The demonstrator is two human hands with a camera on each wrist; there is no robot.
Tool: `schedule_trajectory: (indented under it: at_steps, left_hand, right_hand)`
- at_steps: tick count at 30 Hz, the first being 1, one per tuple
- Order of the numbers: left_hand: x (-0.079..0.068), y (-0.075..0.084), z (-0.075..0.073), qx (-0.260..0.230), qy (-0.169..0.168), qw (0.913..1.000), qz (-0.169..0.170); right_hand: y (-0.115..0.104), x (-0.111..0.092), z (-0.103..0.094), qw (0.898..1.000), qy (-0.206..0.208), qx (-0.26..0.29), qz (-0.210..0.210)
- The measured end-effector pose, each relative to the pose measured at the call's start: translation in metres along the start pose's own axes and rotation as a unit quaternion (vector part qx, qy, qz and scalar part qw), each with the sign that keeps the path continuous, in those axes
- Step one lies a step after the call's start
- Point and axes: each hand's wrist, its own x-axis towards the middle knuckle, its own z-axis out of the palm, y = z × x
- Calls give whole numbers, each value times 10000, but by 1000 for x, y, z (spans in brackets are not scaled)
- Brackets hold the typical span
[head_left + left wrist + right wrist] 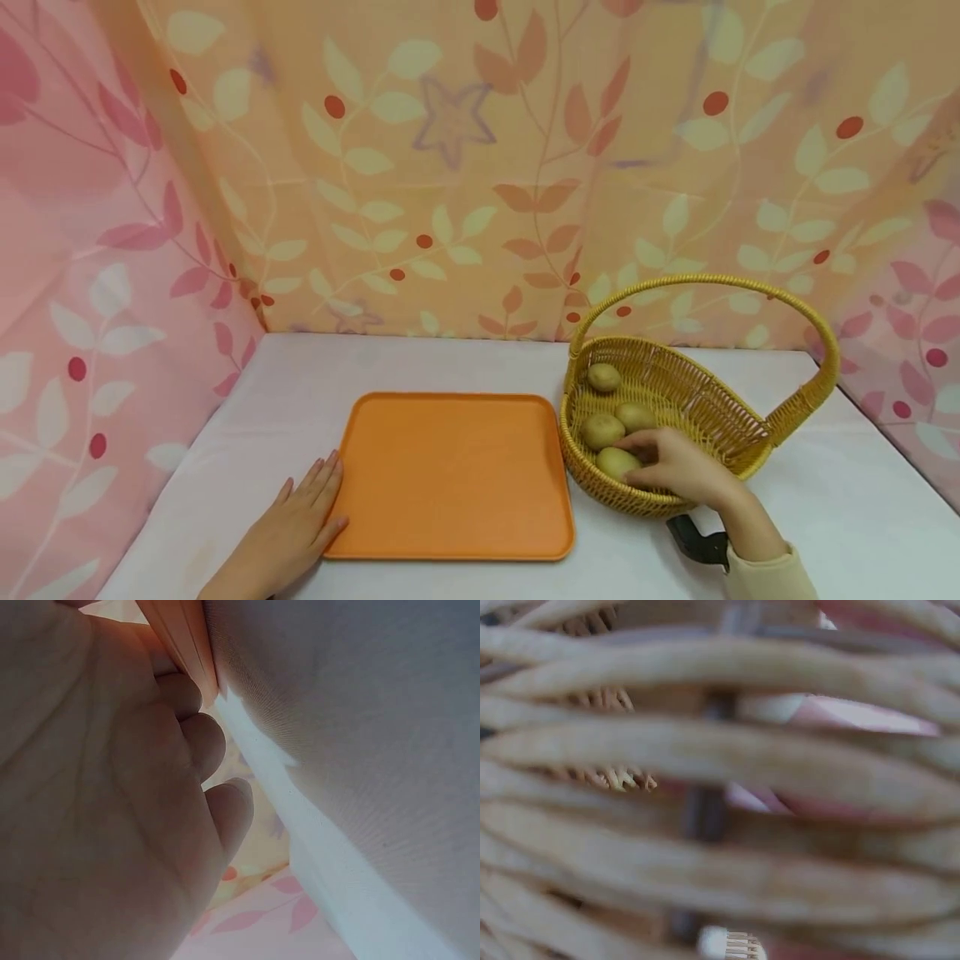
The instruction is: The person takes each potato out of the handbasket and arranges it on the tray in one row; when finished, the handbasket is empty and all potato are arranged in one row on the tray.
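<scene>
An orange rectangular tray [453, 475] lies flat on the table. My left hand [288, 525] rests at the tray's left edge, fingers straight and thumb over the rim; the left wrist view shows the palm beside the tray's side. To the right stands a yellow wicker basket [697, 392] with a tall hoop handle. Several potatoes [602, 432] sit in its left part. My right hand [678, 462] reaches over the basket's front rim and grips the nearest potato [615, 465] between thumb and fingers. Blurred basket weave [720, 757] fills the right wrist view, hiding the hand there.
A white cloth covers the table [285, 392]. Floral fabric [450, 167] walls it in at the back and both sides. The basket's handle [697, 279] arches high above the potatoes. A black wrist device [697, 542] hangs under my right wrist, close to the basket's front.
</scene>
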Motion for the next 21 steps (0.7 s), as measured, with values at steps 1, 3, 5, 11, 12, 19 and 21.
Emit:
schedule_trajectory:
  at_steps: [1, 3, 5, 11, 12, 19, 21]
  left_hand:
    - [0, 0, -1, 1, 0, 10000, 6]
    - [2, 1, -3, -13, -14, 10000, 6]
    - [5, 2, -5, -28, -34, 10000, 11]
    - [13, 5, -11, -11, -253, 9997, 9]
    - [15, 6, -11, -1, -294, 9996, 4]
    - [18, 4, -12, -9, -470, 9988, -114]
    - [18, 3, -11, -17, -519, 9986, -137]
  right_hand:
    - [0, -1, -1, 10000, 67, 53, 29]
    - [-2, -2, -3, 9995, 186, 229, 105]
    - [-4, -4, -5, 9987, 355, 316, 184]
    - [-13, -6, -11, 9931, 1023, 406, 394]
    - [-15, -6, -11, 9919, 1127, 419, 408]
    - [-34, -3, -5, 9858, 1411, 599, 691]
    - [-41, -1, -3, 9845, 1460, 674, 699]
